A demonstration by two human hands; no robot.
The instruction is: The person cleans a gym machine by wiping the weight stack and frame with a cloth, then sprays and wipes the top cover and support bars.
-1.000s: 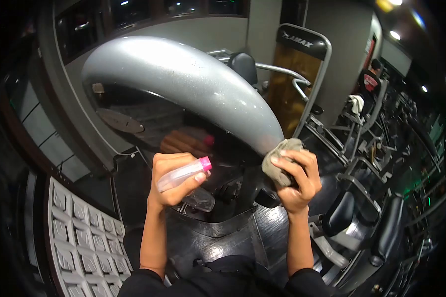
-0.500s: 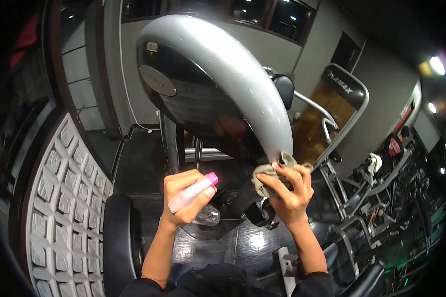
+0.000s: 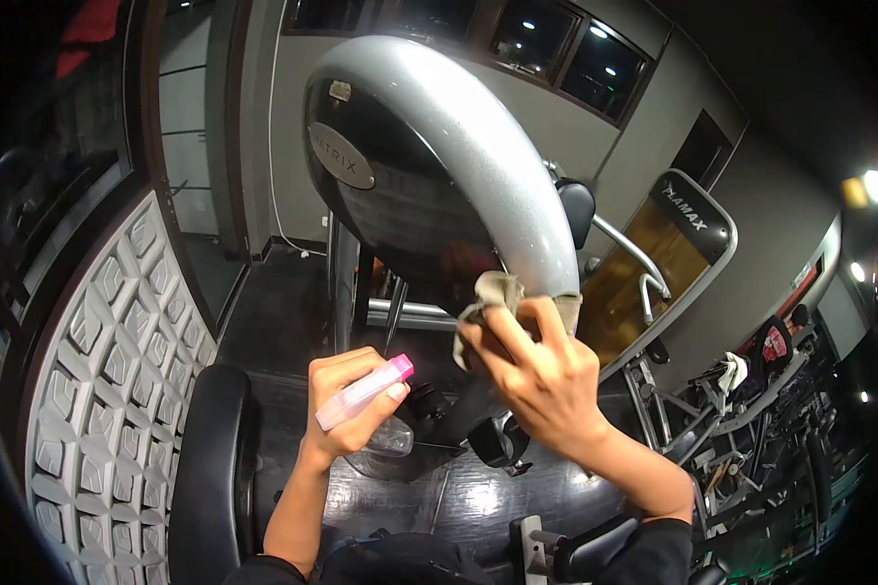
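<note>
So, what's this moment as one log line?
left hand: holds pink-nozzled clear plastic spray bottle | right hand: holds crumpled grey cloth at lower end of curved silver machine cover

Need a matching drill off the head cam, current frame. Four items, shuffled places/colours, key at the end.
Column 1
1. Pink-tipped bottle
2. Crumpled cloth
3. Oval badge
4. Curved machine rim

Column 2
A. Silver
B. In the right hand
C. On the dark panel
D. In the left hand

Pairs: 1-D, 2-B, 3-C, 4-A
</note>
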